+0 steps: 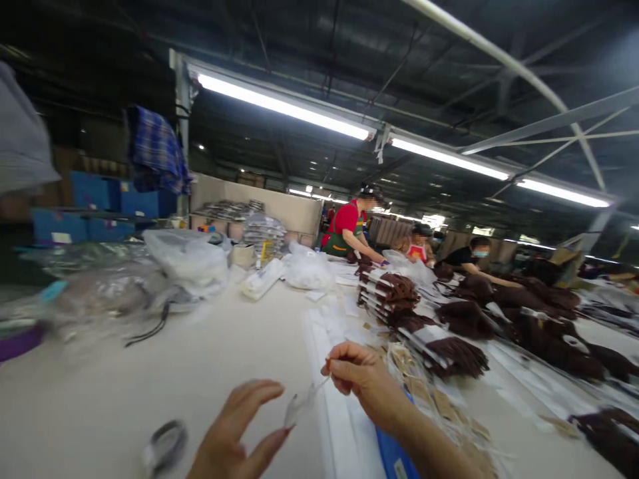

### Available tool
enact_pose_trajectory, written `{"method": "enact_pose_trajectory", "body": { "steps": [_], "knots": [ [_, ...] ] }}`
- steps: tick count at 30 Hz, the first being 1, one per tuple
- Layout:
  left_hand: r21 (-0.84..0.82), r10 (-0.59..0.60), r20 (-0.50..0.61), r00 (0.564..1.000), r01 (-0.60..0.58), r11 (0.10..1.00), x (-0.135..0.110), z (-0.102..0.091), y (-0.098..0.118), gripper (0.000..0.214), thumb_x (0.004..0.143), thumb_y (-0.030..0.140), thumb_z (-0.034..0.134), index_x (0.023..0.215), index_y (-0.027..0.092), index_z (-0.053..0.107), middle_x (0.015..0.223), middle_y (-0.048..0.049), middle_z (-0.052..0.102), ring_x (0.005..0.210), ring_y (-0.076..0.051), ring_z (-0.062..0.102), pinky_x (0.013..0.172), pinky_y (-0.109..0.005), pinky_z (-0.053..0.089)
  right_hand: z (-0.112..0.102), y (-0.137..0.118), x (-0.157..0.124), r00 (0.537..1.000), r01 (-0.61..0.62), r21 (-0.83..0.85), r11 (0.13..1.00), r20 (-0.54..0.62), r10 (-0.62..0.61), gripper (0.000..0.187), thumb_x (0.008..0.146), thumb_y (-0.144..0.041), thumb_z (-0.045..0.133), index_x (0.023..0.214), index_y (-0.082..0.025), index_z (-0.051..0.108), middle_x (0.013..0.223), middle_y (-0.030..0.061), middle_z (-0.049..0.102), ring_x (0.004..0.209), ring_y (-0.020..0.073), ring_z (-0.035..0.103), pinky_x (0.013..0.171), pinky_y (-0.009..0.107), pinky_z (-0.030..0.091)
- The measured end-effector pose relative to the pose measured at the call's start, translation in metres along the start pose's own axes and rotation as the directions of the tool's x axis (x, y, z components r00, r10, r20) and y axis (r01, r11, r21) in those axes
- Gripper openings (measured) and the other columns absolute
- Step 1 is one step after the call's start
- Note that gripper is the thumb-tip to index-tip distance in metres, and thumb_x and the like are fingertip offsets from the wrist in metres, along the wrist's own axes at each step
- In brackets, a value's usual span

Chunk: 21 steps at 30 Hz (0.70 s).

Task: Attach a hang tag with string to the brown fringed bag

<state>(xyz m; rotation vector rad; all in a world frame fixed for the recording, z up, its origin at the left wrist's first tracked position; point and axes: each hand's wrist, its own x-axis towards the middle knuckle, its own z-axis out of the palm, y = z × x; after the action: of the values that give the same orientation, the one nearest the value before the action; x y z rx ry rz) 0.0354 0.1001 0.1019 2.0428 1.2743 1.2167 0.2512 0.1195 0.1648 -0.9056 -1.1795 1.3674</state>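
Note:
My left hand (pixel 239 432) is low in the middle, fingers curved and apart, with its thumb and a fingertip touching one end of a thin clear plastic strip (pixel 302 402). My right hand (pixel 362 376) pinches the strip's other end between thumb and forefinger, a little higher and to the right. Both hands hover over a long pale worktable (pixel 200 372). A roll of tape (pixel 164 446) lies on the table just left of my left hand.
Stacks of dark brown folded goods with white cards (pixel 399 293) run along the table's right side. Plastic bags (pixel 190 259) and clutter fill the back left. A person in a red top (pixel 347 229) and two others work at the far end. Paper tags (pixel 424 392) lie beside my right forearm.

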Motion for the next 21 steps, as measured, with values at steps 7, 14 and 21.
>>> {"method": "enact_pose_trajectory", "body": {
  "steps": [7,14,21],
  "knots": [
    [-0.167,-0.217,0.368,0.904,0.294,0.941,-0.007,0.001,0.017,0.021,0.066,0.037,0.051,0.069,0.018,0.061,0.070,-0.0010,0.061,0.073,-0.018,0.053,0.072,-0.029,0.041,0.062,0.004,-0.005,0.997,-0.022,0.019,1.000,0.073,0.021,0.014,0.058,-0.023,0.070,0.067,-0.014,0.063,0.062,0.0039,0.066,0.045,0.0063,0.041,0.046,0.021,0.026],
    [-0.431,-0.289,0.466,0.836,0.501,0.751,-0.030,-0.004,-0.005,0.042,0.062,0.056,0.054,0.058,0.014,0.055,0.051,0.0030,0.046,0.052,-0.011,0.039,0.053,-0.024,0.030,0.076,0.001,-0.011,0.998,-0.017,-0.025,1.000,0.065,0.018,0.013,0.058,-0.022,0.068,0.066,-0.014,0.063,0.062,0.0040,0.066,0.046,0.0067,0.044,0.046,0.021,0.028],
    [-0.275,-0.293,0.373,0.880,0.407,0.871,-0.016,-0.026,-0.004,0.045,0.067,0.060,0.042,0.062,0.017,0.055,0.061,-0.0019,0.057,0.063,-0.016,0.052,0.060,-0.027,0.039,0.073,-0.003,-0.015,0.997,0.070,-0.059,0.996,-0.010,-0.071,0.011,0.058,-0.023,0.068,0.064,-0.015,0.064,0.060,0.0028,0.065,0.047,0.0073,0.043,0.045,0.021,0.030]
  ]
}}
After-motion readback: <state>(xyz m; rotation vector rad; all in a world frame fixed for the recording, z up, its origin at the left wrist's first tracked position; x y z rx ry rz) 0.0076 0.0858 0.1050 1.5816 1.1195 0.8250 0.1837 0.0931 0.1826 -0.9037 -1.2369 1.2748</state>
